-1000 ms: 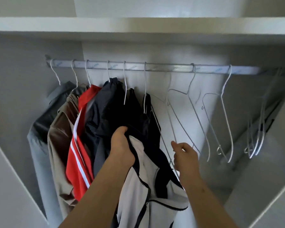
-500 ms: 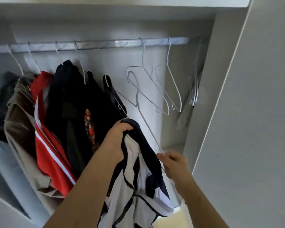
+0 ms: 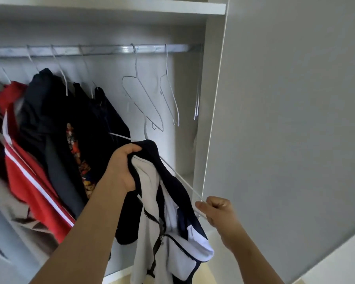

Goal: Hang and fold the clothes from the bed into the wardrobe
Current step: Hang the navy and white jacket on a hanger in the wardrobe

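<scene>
While the left hand (image 3: 121,169) grips the collar of a navy-and-white zippered jacket (image 3: 170,203), the right hand (image 3: 219,212) pinches a thin white wire hanger (image 3: 146,132).

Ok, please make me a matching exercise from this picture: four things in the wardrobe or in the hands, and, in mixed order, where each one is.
Things:
1. white and navy jacket
2. loose wire hanger
3. red jacket
4. empty hangers

Places:
A. pinched in the right hand
B. on the rail, bearing nothing
C. gripped in the left hand
D. hanging among other clothes, at the left

Pairs: 1-C, 2-A, 3-D, 4-B
</scene>
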Demonstrator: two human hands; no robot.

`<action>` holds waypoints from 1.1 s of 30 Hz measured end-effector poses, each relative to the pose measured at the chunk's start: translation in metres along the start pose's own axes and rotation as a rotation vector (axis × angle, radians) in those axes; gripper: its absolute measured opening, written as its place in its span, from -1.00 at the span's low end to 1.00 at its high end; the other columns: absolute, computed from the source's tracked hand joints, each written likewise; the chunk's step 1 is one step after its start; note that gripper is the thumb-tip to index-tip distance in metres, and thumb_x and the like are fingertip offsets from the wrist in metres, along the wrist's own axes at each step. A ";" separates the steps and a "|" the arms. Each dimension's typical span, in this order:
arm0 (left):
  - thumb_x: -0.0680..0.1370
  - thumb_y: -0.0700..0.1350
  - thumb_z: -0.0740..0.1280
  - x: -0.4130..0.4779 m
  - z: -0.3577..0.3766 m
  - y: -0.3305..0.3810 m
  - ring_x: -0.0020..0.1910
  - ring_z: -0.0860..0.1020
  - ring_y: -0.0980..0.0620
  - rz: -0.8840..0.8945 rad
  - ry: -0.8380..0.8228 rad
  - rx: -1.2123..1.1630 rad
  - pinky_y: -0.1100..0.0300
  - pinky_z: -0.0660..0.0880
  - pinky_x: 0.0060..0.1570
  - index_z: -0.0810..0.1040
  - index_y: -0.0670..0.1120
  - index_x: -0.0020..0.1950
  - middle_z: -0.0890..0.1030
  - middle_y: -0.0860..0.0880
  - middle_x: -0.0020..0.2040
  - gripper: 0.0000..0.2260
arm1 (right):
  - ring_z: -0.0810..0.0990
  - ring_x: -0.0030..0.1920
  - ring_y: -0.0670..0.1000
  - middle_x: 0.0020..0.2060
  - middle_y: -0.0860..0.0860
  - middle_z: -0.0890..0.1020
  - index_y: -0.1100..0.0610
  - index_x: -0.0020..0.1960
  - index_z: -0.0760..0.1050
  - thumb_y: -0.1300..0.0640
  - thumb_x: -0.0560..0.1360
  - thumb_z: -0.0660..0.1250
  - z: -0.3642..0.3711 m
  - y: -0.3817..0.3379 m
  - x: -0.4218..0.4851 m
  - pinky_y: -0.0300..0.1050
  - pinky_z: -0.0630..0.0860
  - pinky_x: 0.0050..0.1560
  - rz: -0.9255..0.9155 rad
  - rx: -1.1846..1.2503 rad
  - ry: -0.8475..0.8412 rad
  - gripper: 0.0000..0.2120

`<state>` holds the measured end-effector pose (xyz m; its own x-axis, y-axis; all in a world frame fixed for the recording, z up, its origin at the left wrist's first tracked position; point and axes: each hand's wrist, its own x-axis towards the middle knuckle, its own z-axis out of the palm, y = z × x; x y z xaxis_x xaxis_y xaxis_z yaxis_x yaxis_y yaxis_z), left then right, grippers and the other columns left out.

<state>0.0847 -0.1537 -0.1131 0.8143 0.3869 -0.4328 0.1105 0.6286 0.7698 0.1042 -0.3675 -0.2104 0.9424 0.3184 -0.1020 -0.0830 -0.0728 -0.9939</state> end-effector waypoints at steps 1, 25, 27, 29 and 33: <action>0.48 -0.19 0.22 -0.005 -0.001 -0.004 -0.57 0.55 -0.01 0.012 0.014 -0.025 0.18 0.55 -0.52 0.56 -0.20 -0.26 0.58 -0.10 -0.48 -0.81 | 0.09 -0.51 -0.07 -0.53 -0.01 0.12 0.03 -0.55 0.10 0.34 0.41 0.36 -0.006 0.003 -0.006 -0.26 0.08 -0.45 0.007 0.000 -0.001 -0.45; 0.43 -0.21 0.24 -0.070 0.026 -0.032 -0.54 0.54 -0.04 0.042 -0.122 0.383 0.27 0.51 -0.44 0.63 -0.18 -0.42 0.58 -0.11 -0.48 -0.73 | 0.33 -0.59 -0.16 -0.61 -0.11 0.39 0.11 -0.41 0.42 0.20 0.45 0.32 -0.014 -0.002 -0.036 -0.35 0.28 -0.48 -0.047 -0.172 -0.033 -0.73; 0.44 -0.25 0.25 -0.075 0.031 -0.045 -0.47 0.55 -0.05 0.059 -0.131 0.514 0.25 0.51 -0.37 0.62 -0.17 -0.25 0.60 -0.13 -0.42 -0.83 | 0.41 -0.58 -0.20 -0.57 -0.10 0.48 0.11 -0.27 0.49 0.22 0.46 0.30 -0.003 -0.011 -0.035 -0.34 0.32 -0.48 -0.055 -0.135 -0.040 -0.86; 0.48 -0.30 0.23 -0.077 0.030 -0.053 -0.43 0.59 -0.05 0.094 -0.161 0.580 0.25 0.52 -0.38 0.61 -0.16 -0.18 0.62 -0.13 -0.37 -0.83 | 0.45 -0.54 -0.21 -0.53 -0.11 0.53 0.04 -0.20 0.53 0.23 0.46 0.29 0.006 -0.021 -0.032 -0.32 0.35 -0.44 -0.086 -0.083 -0.036 -0.87; 0.53 -0.29 0.26 -0.078 0.016 -0.046 -0.41 0.63 0.04 0.183 -0.117 0.691 0.30 0.53 -0.42 0.61 -0.12 -0.15 0.66 -0.07 -0.36 -0.83 | 0.35 -0.56 -0.19 -0.58 -0.14 0.42 -0.03 -0.40 0.50 0.22 0.42 0.36 0.012 -0.033 -0.033 -0.39 0.32 -0.51 -0.159 0.023 -0.007 -0.74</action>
<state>0.0256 -0.2235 -0.1071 0.9055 0.3463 -0.2452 0.2700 -0.0245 0.9625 0.0715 -0.3640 -0.1751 0.9421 0.3304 0.0569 0.0599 0.0009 -0.9982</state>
